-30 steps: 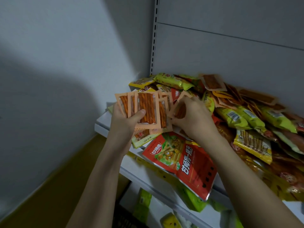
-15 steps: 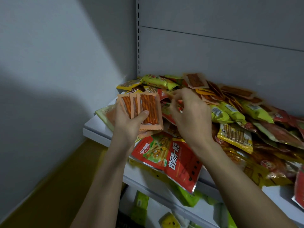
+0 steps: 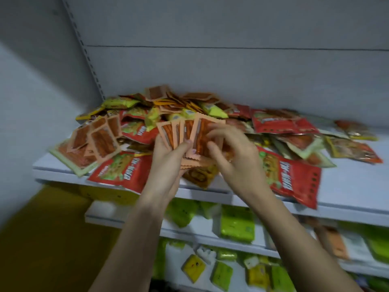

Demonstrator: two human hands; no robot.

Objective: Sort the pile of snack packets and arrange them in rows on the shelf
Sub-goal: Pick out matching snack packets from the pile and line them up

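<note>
Since 0.5 s ago: right hand left the pile and came to the fan; view swung right. Left hand grips a fan of small orange sachets of reddish strips, thumb across the front. Right hand's fingers curl onto the rightmost sachet; blurred, exact hold unclear. Fan sits above the front of the white metal shelf, over the heap of mixed snack packets.

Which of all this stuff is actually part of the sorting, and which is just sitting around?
Part of the job:
orange packets fanned in the left hand
right hand
pile
shelf

Just lying about:
green packs on the lower shelf
</note>
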